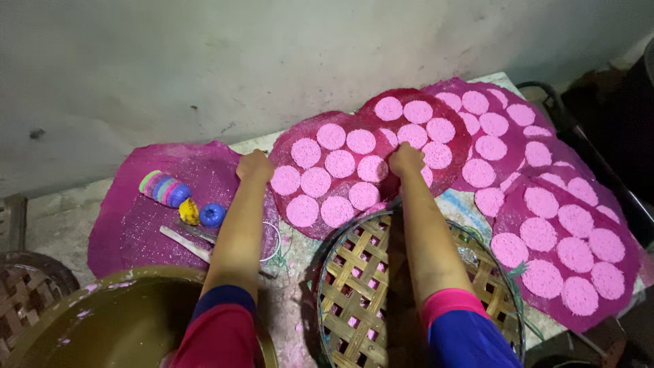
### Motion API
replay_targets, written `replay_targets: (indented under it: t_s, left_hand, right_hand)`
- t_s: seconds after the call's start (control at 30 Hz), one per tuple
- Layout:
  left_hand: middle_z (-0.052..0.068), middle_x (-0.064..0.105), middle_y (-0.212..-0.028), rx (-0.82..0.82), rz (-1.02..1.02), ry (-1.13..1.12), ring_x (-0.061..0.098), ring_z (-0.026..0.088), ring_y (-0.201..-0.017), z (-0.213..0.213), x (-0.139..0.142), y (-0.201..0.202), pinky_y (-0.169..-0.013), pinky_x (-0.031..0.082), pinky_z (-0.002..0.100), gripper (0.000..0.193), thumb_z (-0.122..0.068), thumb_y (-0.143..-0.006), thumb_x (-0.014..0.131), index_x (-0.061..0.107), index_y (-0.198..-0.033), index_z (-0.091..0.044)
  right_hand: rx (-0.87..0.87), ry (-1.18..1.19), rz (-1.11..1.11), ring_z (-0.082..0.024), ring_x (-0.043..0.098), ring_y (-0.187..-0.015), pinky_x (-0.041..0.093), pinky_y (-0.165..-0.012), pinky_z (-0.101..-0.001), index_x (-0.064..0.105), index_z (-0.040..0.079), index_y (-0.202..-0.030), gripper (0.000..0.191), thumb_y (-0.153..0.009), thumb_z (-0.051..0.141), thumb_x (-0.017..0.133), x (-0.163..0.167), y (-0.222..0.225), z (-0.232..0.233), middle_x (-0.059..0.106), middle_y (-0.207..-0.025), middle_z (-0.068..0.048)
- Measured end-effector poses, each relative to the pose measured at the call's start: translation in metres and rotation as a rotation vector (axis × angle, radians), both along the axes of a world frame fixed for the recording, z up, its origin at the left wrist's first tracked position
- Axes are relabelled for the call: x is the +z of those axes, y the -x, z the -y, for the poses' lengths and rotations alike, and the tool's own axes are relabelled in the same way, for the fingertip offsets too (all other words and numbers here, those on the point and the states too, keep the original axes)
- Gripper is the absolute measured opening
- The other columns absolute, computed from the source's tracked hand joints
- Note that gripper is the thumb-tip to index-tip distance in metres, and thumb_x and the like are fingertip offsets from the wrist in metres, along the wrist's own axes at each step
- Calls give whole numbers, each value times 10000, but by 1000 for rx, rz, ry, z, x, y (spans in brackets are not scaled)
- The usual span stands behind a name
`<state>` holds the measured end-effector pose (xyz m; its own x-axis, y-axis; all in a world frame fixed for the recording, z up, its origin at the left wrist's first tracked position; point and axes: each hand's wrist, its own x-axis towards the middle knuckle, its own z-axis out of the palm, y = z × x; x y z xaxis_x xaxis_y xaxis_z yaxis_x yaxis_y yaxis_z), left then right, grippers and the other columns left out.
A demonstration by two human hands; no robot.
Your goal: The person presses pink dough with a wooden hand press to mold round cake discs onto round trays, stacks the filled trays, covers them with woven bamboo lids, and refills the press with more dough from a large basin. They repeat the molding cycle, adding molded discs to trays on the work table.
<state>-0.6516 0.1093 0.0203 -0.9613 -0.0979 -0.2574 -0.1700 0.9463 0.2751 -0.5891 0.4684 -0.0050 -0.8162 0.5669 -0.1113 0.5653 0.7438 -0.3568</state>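
Note:
My left hand (255, 165) grips the left edge of a round magenta tray (283, 153) that carries several pale pink discs (339, 163). My right hand (406, 159) grips the same tray at its right side, where it overlaps a second round tray (415, 95) of discs. Both hands are closed on the tray's rim, knuckles up. Just below my arms lies a woven bamboo basket (354, 272) with pink showing through its lattice.
More magenta trays of pink discs (565, 232) cover the table to the right. On the left a magenta mat (122, 225) holds a striped stack of cups (163, 189), a yellow piece (189, 212), a blue ball (212, 215) and a stick (184, 243). An olive basin (116, 320) stands at lower left; a wall is behind.

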Motion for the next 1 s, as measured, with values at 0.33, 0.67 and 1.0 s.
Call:
replay_targets:
  t_s: [0.33, 0.67, 1.0]
  left_hand:
    - [144, 696, -1230, -124, -116, 122, 624, 360, -1204, -13, -3, -3, -948, 543, 461, 358, -307, -927, 641, 699, -1196, -76]
    - [221, 724, -1090, -98, -222, -105, 699, 410, -1042, -11, 13, -16, -871, 551, 542, 285, -262, -973, 583, 620, -1175, -65]
    - [225, 715, -1080, -247, -408, -271, 686, 415, -1029, -6, 32, -28, -907, 537, 515, 340, -39, -917, 543, 726, -1179, -152]
  right_hand:
    - [-42, -50, 84, -461, 451, -1336, 405, -1061, -576, 690, 74, -1283, 440, -905, 295, 653, 4, -4, 8, 537, -1440, -206]
    - [8, 9, 87, -443, 537, -1294, 385, -1060, -631, 742, 129, -1197, 343, -920, 304, 640, 15, 5, 16, 648, -1316, -187]
    - [287, -100, -234, -400, 709, -1033, 544, -951, -465, 789, 82, -1003, 190, -985, 205, 646, 33, 3, 26, 745, -1087, -231]
